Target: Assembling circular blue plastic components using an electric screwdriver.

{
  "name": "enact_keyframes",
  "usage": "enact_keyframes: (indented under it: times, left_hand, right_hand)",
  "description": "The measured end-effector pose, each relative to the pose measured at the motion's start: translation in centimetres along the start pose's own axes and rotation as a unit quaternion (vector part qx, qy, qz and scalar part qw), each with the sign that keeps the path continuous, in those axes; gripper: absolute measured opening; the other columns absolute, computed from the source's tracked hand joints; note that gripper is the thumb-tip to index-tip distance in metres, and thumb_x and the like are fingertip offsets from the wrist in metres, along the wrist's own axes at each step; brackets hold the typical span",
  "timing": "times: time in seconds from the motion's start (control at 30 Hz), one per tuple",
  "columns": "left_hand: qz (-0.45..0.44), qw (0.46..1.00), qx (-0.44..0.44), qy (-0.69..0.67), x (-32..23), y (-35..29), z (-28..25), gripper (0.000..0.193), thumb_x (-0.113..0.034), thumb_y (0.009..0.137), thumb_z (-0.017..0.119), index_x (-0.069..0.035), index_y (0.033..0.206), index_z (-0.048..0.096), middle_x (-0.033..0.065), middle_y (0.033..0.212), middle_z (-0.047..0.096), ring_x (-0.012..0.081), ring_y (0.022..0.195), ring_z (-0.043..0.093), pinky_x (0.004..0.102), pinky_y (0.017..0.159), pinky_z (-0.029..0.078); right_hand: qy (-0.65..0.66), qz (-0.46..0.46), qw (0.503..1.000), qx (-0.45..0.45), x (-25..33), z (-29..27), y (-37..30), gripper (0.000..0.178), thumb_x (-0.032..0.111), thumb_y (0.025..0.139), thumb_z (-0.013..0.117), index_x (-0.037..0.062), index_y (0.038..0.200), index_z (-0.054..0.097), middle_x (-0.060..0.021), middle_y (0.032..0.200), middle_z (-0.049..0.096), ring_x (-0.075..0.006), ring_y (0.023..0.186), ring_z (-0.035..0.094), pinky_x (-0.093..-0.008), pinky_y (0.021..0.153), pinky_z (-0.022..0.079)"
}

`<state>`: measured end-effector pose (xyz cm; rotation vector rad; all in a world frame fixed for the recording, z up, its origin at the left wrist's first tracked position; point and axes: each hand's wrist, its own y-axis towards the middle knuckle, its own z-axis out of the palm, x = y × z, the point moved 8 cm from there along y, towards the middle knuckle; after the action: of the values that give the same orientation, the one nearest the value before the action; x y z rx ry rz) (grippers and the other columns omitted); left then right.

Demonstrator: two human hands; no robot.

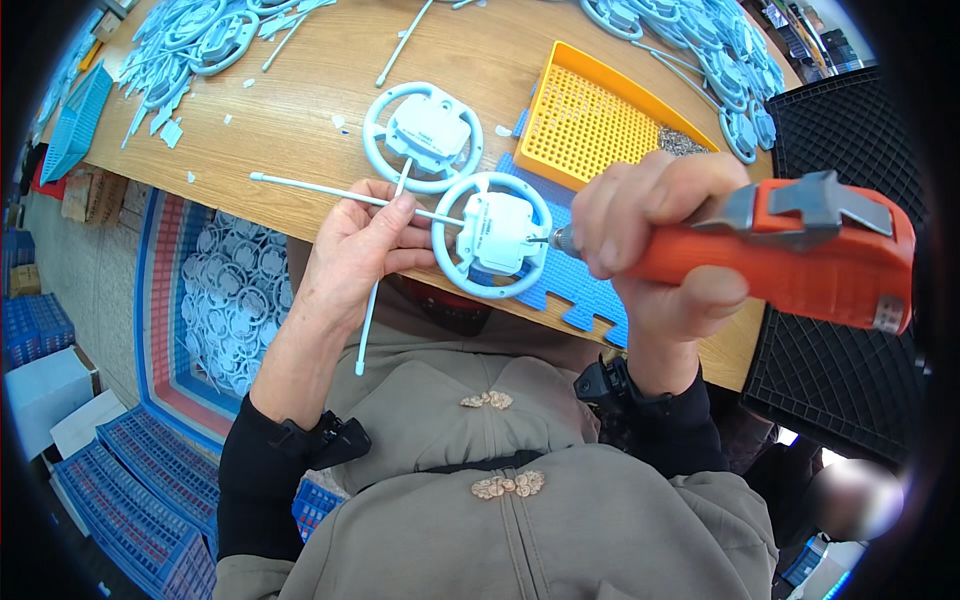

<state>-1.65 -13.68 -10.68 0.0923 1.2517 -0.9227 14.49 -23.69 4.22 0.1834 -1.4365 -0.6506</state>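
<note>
My left hand grips the rod of a light-blue plastic wheel-shaped part, a ring with a box-like hub, near the table's front edge. In my right hand is an orange-and-grey power screwdriver, its bit pointing left at the side of that hub. Whether the bit touches a screw is too small to tell. Just behind lies a second light-blue wheel-shaped part, its rod running down past my left fingers. Under the nearer part's right side spreads a blue foam mat.
A yellow perforated tray with small metal screws stands behind the mat. Piles of light-blue parts lie at the back left and back right. A crate of similar parts stands at lower left, a black crate at right.
</note>
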Motion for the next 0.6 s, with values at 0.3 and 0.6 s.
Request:
enact_keyframes:
  times: [0.3, 0.6]
  left_hand:
    - [-0.002, 1.0, 0.01, -0.01, -0.3, 0.0, 0.4, 0.019, -0.018, 0.099, 0.05, 0.0, 0.103, 0.046, 0.0149, 0.098, 0.062, 0.025, 0.087, 0.069, 0.0335, 0.073, 0.059]
    - [0.101, 0.993, -0.062, -0.027, -1.1, -4.9, -4.9, 0.03, -0.015, 0.097, 0.05, -0.001, 0.123, 0.047, 0.0175, 0.116, 0.061, 0.0265, 0.098, 0.066, 0.0385, 0.079, 0.058]
  right_hand:
    - [-0.071, 0.0, 0.993, 0.095, -0.4, 0.8, 0.2, 0.054, 0.057, 0.082, 0.066, 0.0086, 0.097, 0.049, -0.0027, 0.066, 0.054, -0.0137, 0.054, 0.051, -0.0284, 0.052, 0.044]
    - [0.087, 0.031, 0.994, -0.055, -0.7, -4.4, -0.4, 0.053, 0.059, 0.083, 0.063, 0.0101, 0.1, 0.048, -0.0014, 0.067, 0.049, -0.0141, 0.055, 0.049, -0.029, 0.051, 0.041]
